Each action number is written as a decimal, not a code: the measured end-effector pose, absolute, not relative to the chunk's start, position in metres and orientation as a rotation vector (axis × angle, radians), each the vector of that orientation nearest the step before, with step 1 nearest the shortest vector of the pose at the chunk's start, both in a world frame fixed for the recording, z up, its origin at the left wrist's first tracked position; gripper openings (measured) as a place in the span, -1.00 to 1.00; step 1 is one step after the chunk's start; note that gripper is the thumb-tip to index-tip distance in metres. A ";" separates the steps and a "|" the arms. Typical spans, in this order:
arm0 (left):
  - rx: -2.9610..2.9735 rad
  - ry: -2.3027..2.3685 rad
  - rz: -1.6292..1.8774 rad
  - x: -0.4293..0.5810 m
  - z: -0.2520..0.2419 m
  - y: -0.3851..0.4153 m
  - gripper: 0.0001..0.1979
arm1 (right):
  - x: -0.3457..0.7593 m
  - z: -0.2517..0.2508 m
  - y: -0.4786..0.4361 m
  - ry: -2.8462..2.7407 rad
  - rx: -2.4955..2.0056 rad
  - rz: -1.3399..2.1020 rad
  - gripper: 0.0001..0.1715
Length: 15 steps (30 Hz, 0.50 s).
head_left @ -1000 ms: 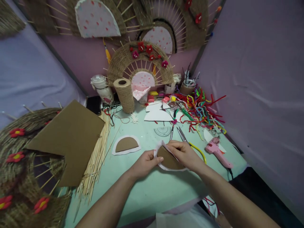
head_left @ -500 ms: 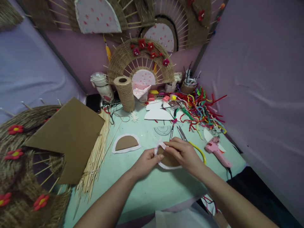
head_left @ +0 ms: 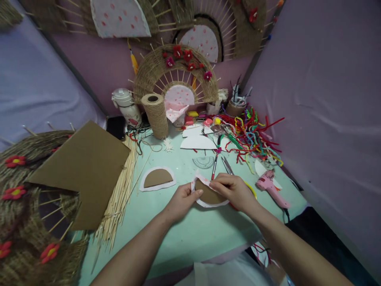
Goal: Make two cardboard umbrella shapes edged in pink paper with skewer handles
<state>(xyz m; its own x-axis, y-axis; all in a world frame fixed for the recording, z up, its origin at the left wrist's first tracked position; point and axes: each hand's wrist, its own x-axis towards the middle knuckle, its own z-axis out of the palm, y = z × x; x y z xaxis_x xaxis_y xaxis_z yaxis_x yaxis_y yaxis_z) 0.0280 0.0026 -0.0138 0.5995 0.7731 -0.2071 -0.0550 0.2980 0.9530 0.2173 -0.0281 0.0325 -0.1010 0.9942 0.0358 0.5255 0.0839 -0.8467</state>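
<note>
Between my hands is a half-round piece of brown cardboard [head_left: 210, 194] with a margin of pale, red-spotted fabric around it. My left hand [head_left: 183, 200] pinches its left end, thumb on top of the cardboard. On the upper right, the fingers of my right hand [head_left: 235, 190] close on the fabric margin along the straight edge. Beyond my right hand lie scissors [head_left: 228, 165] with yellow handles, partly hidden by it, and a thin brush [head_left: 214, 167]. A second cardboard half-round on white fabric [head_left: 159, 178] lies flat to the left.
A pink glue gun [head_left: 273, 188] lies at right, below a heap of coloured pipe cleaners [head_left: 253, 131]. Thin sticks [head_left: 122, 190] and a large cardboard sheet [head_left: 86, 171] lie left. A twine spool [head_left: 156, 115] stands behind, before a flowered twine fan [head_left: 149, 75].
My right fingers have moved from the upper left corner rightward along the straight edge. The fabric there has come up off the cardboard. The piece is tilted slightly differently.
</note>
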 end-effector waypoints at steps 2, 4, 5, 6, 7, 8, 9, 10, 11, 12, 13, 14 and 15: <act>1.149 0.770 0.636 0.029 -0.012 0.003 -0.68 | 0.216 0.029 -0.030 -1.807 -1.505 0.695 -0.65; 1.142 0.777 0.639 0.029 -0.012 0.003 -0.69 | 0.217 0.028 -0.031 -1.847 -1.502 0.596 -0.66; 1.129 0.780 0.638 0.029 -0.012 0.003 -0.68 | 0.219 0.028 -0.030 -1.835 -1.505 0.620 -0.64; 1.111 0.779 0.635 0.028 -0.014 0.004 -0.68 | 0.222 0.029 -0.028 -1.802 -1.513 0.686 -0.62; 1.089 0.778 0.633 0.028 -0.015 0.004 -0.67 | 0.225 0.031 -0.026 -1.757 -1.525 0.779 -0.58; 1.067 0.777 0.632 0.028 -0.017 0.005 -0.66 | 0.228 0.032 -0.024 -1.710 -1.539 0.880 -0.55; 1.048 0.777 0.632 0.027 -0.020 0.006 -0.66 | 0.231 0.033 -0.023 -1.670 -1.554 0.976 -0.53; 1.032 0.775 0.633 0.027 -0.022 0.007 -0.66 | 0.234 0.033 -0.021 -1.644 -1.568 1.059 -0.52; 1.020 0.772 0.634 0.027 -0.023 0.007 -0.66 | 0.236 0.034 -0.020 -1.629 -1.578 1.123 -0.53; 1.013 0.772 0.634 0.027 -0.024 0.008 -0.67 | 0.237 0.033 -0.020 -1.625 -1.582 1.165 -0.54; 1.010 0.772 0.635 0.027 -0.024 0.008 -0.67 | 0.237 0.033 -0.019 -1.627 -1.580 1.188 -0.54; 1.014 0.773 0.637 0.027 -0.024 0.008 -0.67 | 0.237 0.032 -0.020 -1.633 -1.575 1.194 -0.54; 1.026 0.776 0.643 0.027 -0.023 0.008 -0.67 | 0.236 0.032 -0.020 -1.648 -1.570 1.185 -0.53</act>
<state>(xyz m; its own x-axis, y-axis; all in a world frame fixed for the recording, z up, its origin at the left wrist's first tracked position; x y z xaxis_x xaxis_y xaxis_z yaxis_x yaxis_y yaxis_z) 0.0267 0.0076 -0.0230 0.5735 0.7775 -0.2581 -0.1094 0.3850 0.9164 0.2362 -0.0201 0.0315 -0.1508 0.9739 -0.1699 0.4710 -0.0803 -0.8785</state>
